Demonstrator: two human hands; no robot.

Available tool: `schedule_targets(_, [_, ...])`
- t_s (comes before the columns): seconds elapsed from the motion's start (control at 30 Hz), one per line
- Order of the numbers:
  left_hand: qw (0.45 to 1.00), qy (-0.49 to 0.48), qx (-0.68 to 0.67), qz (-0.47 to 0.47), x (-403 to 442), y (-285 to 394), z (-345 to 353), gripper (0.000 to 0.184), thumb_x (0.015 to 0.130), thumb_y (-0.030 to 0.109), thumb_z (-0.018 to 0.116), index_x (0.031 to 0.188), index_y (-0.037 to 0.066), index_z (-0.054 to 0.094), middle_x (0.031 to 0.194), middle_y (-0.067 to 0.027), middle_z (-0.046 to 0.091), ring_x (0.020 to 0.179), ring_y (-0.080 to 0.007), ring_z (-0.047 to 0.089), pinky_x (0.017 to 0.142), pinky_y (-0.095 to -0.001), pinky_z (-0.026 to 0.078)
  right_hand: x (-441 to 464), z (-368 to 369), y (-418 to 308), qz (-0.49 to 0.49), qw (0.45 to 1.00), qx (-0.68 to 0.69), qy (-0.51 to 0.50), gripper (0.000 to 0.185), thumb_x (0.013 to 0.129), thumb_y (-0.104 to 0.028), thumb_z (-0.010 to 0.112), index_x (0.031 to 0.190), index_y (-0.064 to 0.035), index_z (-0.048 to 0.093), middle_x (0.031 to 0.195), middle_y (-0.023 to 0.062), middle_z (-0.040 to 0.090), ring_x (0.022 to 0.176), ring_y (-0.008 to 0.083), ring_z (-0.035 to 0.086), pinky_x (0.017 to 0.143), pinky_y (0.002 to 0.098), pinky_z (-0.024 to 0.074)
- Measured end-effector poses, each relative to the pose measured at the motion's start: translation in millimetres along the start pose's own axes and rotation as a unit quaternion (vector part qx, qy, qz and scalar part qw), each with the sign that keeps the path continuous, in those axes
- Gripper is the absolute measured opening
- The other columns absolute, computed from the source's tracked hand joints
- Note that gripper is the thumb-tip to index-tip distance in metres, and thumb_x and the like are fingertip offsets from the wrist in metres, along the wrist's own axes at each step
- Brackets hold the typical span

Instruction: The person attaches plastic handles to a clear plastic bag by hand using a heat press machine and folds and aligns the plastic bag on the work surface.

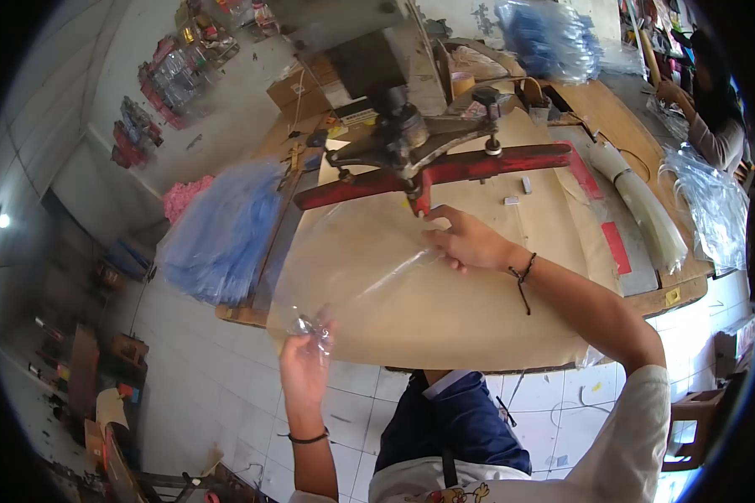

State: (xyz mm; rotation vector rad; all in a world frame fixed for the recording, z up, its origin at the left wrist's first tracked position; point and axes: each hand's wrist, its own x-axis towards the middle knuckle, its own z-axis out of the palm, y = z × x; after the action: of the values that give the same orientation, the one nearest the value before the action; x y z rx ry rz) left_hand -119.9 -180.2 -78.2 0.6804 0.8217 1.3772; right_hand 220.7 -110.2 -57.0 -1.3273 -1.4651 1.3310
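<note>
Over the surface (231, 314): clear plastic film (369, 281), likely limp, slippery, best edge-held; left fingers (329, 325) and right fingers (446, 238) pinching it.

On my counter (236, 314), the paper (486, 323) spreads across the middle, the plastic film (344, 264) over its left part. The crossbar (512, 162) spans above; two small blocks (511, 201) lie on the paper to the right. I have a bag pile (222, 239) at the left edge, a long bundle (642, 199) right, more bags (713, 210) beyond it, and a carton (297, 92) behind left.
</note>
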Motion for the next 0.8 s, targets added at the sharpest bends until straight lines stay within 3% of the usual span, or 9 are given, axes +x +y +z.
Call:
schedule_targets(0.13, [0.998,-0.001,-0.058,0.002,21.4,-4.8,0.7,0.042,0.090,0.000,0.052,0.132,-0.006,0.050,0.141,-0.0251,0.056,0.128,-0.0321,0.058,0.106,-0.0354,0.054,0.4,-2.7,-0.9,0.001,1.000,0.000,0.014,0.059,0.102,-0.030,0.060,0.147,0.0051,0.043,0.079,0.0063,0.060,0.063,0.0146,0.058,0.057,0.0315,0.0509])
schedule_targets(0.27, [0.995,-0.005,-0.095,-0.001,42.0,-0.8,4.9,0.042,0.090,-0.003,0.051,0.131,-0.008,0.049,0.142,-0.0243,0.055,0.134,-0.0321,0.055,0.108,-0.0343,0.054,9.4,-7.0,5.0,-0.028,0.999,-0.005,0.044,0.065,0.099,-0.033,0.058,0.145,0.0100,0.042,0.083,0.0132,0.069,0.059,0.0197,0.065,0.060,0.0356,0.0544])
schedule_targets(0.53, [0.998,-0.043,0.007,-0.036,66.8,7.0,-5.9,0.045,0.085,-0.006,0.051,0.130,-0.005,0.044,0.142,-0.0303,0.051,0.133,-0.0384,0.055,0.110,-0.0420,0.053,15.6,-6.6,9.6,-0.024,0.994,0.063,0.084,0.063,0.098,-0.029,0.058,0.144,0.0121,0.041,0.094,0.0165,0.072,0.066,0.0214,0.068,0.061,0.0348,0.0591])
schedule_targets(0.6, [0.998,-0.048,0.021,-0.041,58.6,5.2,-2.4,0.051,0.085,-0.007,0.050,0.135,-0.005,0.039,0.142,-0.0325,0.050,0.131,-0.0418,0.055,0.111,-0.0451,0.052,17.2,-9.0,11.1,-0.010,0.996,0.047,0.080,0.059,0.098,-0.026,0.056,0.144,0.0088,0.042,0.096,0.0171,0.071,0.070,0.0212,0.069,0.061,0.0349,0.0607])
schedule_targets(0.8, [0.997,-0.071,-0.003,-0.032,61.5,4.2,-1.2,0.067,0.087,-0.009,0.049,0.150,-0.008,0.025,0.145,-0.0335,0.046,0.134,-0.0413,0.053,0.114,-0.0464,0.049,11.7,-13.4,0.6,0.007,0.996,0.055,0.065,0.043,0.100,-0.021,0.053,0.139,-0.0030,0.055,0.097,0.0140,0.068,0.072,0.0200,0.068,0.060,0.0356,0.0625])
